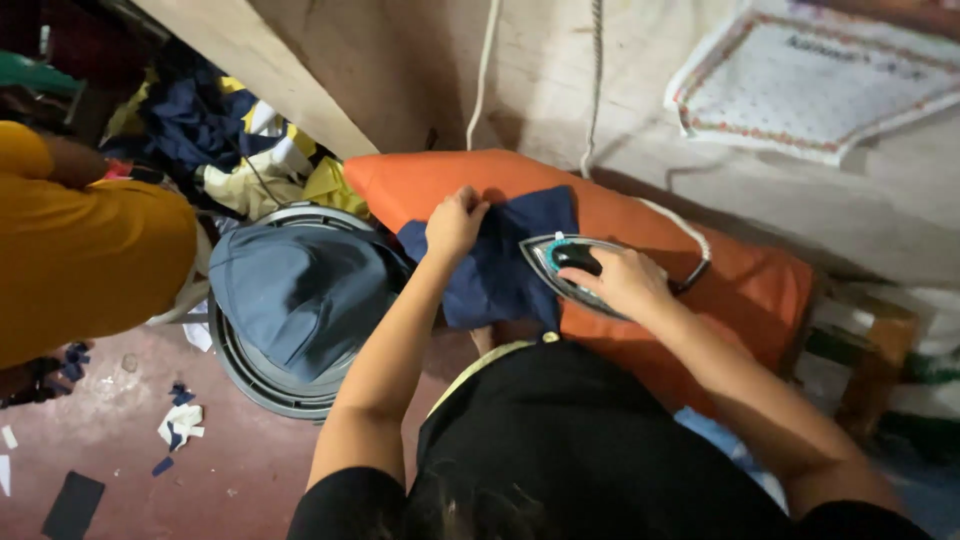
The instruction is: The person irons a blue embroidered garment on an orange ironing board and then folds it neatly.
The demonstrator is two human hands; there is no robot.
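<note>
Navy cloth (500,270) lies on the orange padded board (740,280), right of a grey-blue cloth draped over a round tub (250,385) and well right of a person in a yellow shirt (80,250). Left hand (455,222) is closed, pinching the cloth's far left edge; keeping it taut and clear of the soleplate should smooth the fabric. Right hand (625,280) is curled around the handle of the iron (560,265), which rests on the cloth's right edge and is best moved in steady strokes.

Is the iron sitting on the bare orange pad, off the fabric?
No, the iron under the right hand rests on the navy cloth.
</note>
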